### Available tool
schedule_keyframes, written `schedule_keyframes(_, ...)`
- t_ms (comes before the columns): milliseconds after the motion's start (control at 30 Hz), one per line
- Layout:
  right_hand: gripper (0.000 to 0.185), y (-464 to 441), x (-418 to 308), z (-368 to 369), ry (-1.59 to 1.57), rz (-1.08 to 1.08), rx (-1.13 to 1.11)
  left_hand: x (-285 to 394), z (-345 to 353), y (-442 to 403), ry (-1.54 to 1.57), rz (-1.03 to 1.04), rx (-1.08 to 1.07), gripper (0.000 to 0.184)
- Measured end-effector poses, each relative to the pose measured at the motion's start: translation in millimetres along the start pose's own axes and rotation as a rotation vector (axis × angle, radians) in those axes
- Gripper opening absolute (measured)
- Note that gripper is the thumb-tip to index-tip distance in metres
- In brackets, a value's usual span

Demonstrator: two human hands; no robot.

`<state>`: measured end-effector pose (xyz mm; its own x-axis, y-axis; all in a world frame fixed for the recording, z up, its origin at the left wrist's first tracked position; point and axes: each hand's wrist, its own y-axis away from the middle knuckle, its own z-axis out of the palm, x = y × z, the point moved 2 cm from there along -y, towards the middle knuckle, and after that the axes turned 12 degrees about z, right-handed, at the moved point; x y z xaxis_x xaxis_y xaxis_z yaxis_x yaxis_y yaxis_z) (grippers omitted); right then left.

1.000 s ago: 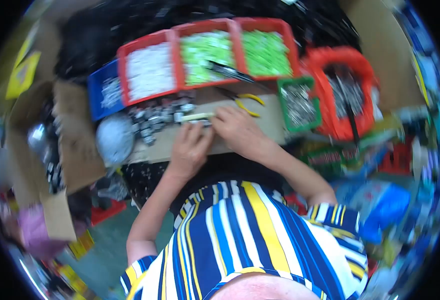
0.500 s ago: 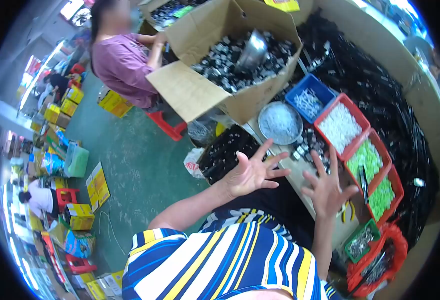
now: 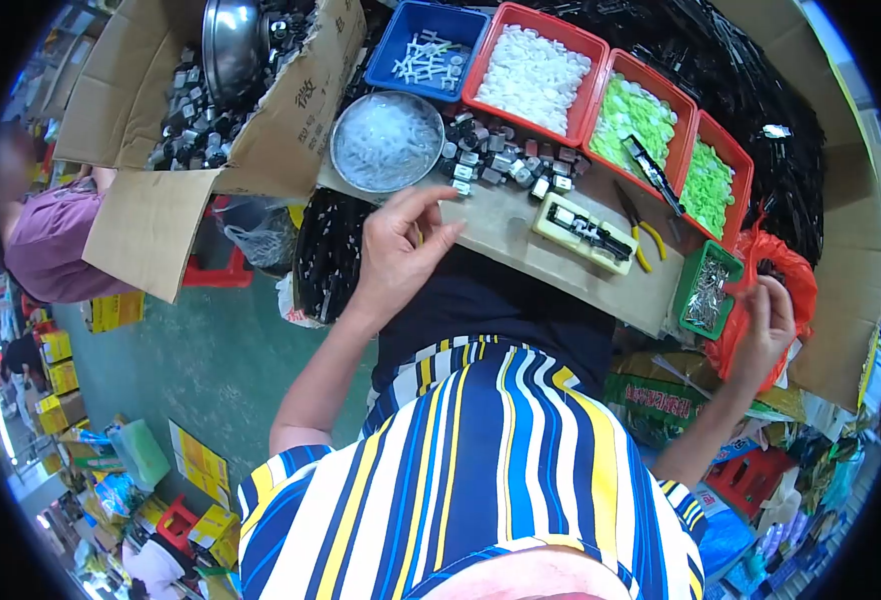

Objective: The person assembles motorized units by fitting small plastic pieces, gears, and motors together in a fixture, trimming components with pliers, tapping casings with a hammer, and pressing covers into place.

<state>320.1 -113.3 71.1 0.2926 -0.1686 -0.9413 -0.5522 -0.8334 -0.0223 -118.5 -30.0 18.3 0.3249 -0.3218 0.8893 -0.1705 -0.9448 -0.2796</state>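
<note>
My left hand [image 3: 401, 255] is open at the near edge of the work board [image 3: 501, 225], thumb and index finger apart. Its index fingertip is close to small silver-and-black blocks [image 3: 461, 178] heaped beside a round metal bowl [image 3: 388, 142]. My right hand [image 3: 769, 325] is over the red plastic bag [image 3: 801, 290], beside a green tray of small metal pins [image 3: 707, 290]. Its fingers are curled together; anything between the tips is too small to make out. Between my hands, a cream-coloured fixture [image 3: 551, 222] holds a black-and-white part. Yellow-handled pliers [image 3: 645, 245] lie to its right.
A blue bin [image 3: 376, 65] holds white plastic pieces. Red bins [image 3: 601, 95] hold white and green pieces, with a black part [image 3: 651, 172] across them. On the left stands a large carton [image 3: 151, 215] with a metal bowl [image 3: 233, 50] inside. Another person [image 3: 56, 245] sits beyond.
The view has turned and dropped toward the board. My hands, spread in the air before, have separated: the left is now near the blocks, the right at the red bag with curled fingers.
</note>
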Motion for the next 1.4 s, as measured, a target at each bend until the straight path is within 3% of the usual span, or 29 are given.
schedule_keyframes(67, 0.017, -23, 35, -61, 0.173, -0.009, 0.121, -4, -7, -12, -0.139, 0.147, 0.057, 0.024)
schedule_keyframes(100, 0.018, -33, 50, -85, 0.189, 0.015, 0.149, -2, -13, -18, -0.195, 0.126, 0.059, 0.020)
schedule_keyframes(133, 0.020, -49, 76, -117, 0.387, -0.044, 0.139, -4, -17, -25, -0.270, 0.183, 0.056, 0.019)
schedule_keyframes(200, 0.022, -58, 95, -139, 0.628, 0.068, 0.133, -8, -28, -43, -0.394, 0.256, 0.050, 0.015)
schedule_keyframes(233, 0.025, -62, 107, -141, 0.598, 0.090, 0.070, -11, -31, -55, -0.427, 0.292, 0.063, 0.013)
schedule_keyframes(300, 0.029, -62, 114, -135, 0.914, -0.105, 0.029, -15, -33, -84, -0.550, 0.390, 0.069, 0.009)
schedule_keyframes(433, 0.032, -67, 119, -111, 0.863, -0.029, -0.118, -49, -31, -149, -0.697, 0.460, -0.036, 0.009)
schedule_keyframes(500, 0.030, -69, 105, -99, 0.913, -0.094, -0.115, -69, -24, -179, -0.831, 0.417, -0.130, 0.011)
schedule_keyframes(600, 0.028, -68, 95, -89, 0.845, 0.038, -0.132, -93, -14, -209, -0.915, 0.369, -0.169, 0.016)
schedule_keyframes(767, 0.028, -75, 118, -106, 0.925, -0.108, -0.062, -116, 2, -227, -1.031, 0.300, -0.216, 0.021)
schedule_keyframes(900, 0.027, -71, 115, -108, 1.020, -0.135, 0.007, -118, 5, -228, -0.963, 0.296, -0.223, 0.016)
schedule_keyframes(1067, 0.024, -68, 97, -99, 0.923, 0.001, 0.078, -110, 0, -227, -0.817, 0.387, -0.131, 0.014)
schedule_keyframes(1200, 0.022, -74, 105, -108, 0.879, -0.004, 0.062, -80, -15, -214, -0.642, 0.387, -0.026, 0.013)
schedule_keyframes(1300, 0.020, -74, 110, -112, 0.780, -0.006, 0.031, -54, -35, -192, -0.640, 0.513, 0.004, 0.013)
schedule_keyframes(1400, 0.019, -74, 106, -111, 0.754, 0.025, 0.051, -32, -53, -160, -0.646, 0.512, 0.001, 0.010)
